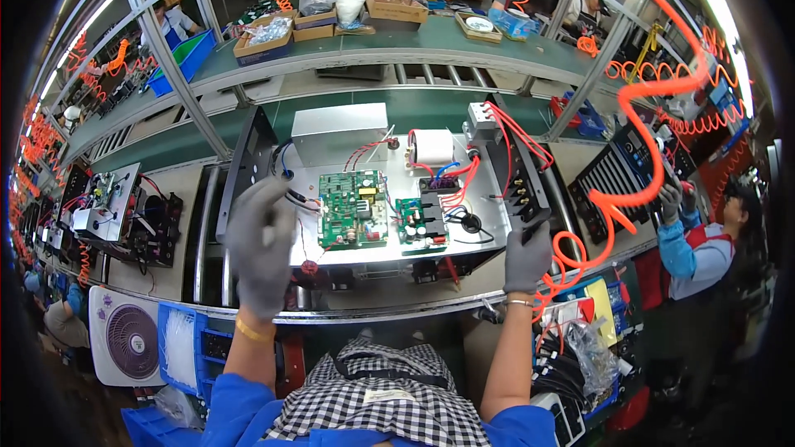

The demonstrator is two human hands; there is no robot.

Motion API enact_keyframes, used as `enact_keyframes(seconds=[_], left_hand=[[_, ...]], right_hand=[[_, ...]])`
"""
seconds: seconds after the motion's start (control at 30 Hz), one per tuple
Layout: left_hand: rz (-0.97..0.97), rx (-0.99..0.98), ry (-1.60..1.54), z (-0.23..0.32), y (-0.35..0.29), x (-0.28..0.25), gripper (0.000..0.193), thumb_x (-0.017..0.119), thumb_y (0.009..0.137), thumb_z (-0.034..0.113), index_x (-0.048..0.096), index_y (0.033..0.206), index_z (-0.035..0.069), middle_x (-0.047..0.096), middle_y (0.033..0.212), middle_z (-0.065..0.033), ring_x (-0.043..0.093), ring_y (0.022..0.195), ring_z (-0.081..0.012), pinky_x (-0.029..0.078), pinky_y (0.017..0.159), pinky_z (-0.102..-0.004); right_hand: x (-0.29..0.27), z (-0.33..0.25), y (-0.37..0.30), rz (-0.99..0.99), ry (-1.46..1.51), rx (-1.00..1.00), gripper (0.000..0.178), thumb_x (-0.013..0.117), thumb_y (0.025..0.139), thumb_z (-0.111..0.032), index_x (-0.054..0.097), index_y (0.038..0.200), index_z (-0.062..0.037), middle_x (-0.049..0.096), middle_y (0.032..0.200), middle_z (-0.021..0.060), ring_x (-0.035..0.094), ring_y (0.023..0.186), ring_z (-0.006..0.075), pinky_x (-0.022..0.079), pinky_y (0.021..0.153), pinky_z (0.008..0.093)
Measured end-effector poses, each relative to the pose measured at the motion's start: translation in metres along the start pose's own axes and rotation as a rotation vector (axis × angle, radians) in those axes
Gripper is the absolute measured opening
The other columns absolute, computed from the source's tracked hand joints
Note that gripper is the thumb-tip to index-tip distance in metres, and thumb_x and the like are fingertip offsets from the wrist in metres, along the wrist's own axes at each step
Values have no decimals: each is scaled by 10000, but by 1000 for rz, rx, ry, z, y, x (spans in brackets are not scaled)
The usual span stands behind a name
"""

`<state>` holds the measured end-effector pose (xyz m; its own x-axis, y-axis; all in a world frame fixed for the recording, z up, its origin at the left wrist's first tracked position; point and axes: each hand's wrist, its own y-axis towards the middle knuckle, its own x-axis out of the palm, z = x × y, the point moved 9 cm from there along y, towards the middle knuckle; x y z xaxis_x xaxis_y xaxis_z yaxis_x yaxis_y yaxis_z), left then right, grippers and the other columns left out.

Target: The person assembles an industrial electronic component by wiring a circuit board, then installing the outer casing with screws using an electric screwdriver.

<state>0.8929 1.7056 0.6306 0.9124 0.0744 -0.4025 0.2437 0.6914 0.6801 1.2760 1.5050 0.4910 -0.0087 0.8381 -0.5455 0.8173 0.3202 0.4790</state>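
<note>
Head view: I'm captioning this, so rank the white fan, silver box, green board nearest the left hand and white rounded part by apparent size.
1. White fan
2. Silver box and green board: alike, unranked
3. White rounded part

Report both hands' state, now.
Left hand: blurred, nothing visible in it; open or closed unclear.
Right hand: at the near end of the right black panel; grip unclear.

Blurry left hand (262,250), edge-cropped blue sleeves (234,415)
</note>
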Motion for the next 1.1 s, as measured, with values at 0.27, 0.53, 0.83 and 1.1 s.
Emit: enact_keyframes(seconds=[0.27,0.53,0.83,1.1], left_hand=[[-572,-148,515,-102,48,190,417,606,904,415,619,1091,42,677,1064,-175,647,994,-355,488,855,-447],[-759,155,497,-82,20,214,283,559,935,294,645,1168,156,690,987,-164,651,945,-367,504,817,-463],[-628,245,512,-113,51,219,372,523,939,182,590,1305,203,686,956,-194,653,881,-388,502,768,-476],[-673,280,257,-128,58,221,371,482,1006,203,548,1359,107,647,1207,-191,624,1077,-364,481,912,-405]], right_hand=[[0,-14,-9,-41,-85,-94,322,645,786,-217,543,1032,-36,660,761,152,652,689,393,510,630,480],[-16,-1,-16,-21,-95,-56,440,663,752,-181,581,1172,-79,669,813,164,659,701,382,516,632,488],[-13,-5,-30,-153,-16,-70,545,633,851,-275,481,1332,-67,613,1142,219,639,937,396,523,773,481],[-139,79,-148,-39,83,120,238,637,911,-178,657,1117,-62,689,1003,143,681,922,296,533,799,350]])
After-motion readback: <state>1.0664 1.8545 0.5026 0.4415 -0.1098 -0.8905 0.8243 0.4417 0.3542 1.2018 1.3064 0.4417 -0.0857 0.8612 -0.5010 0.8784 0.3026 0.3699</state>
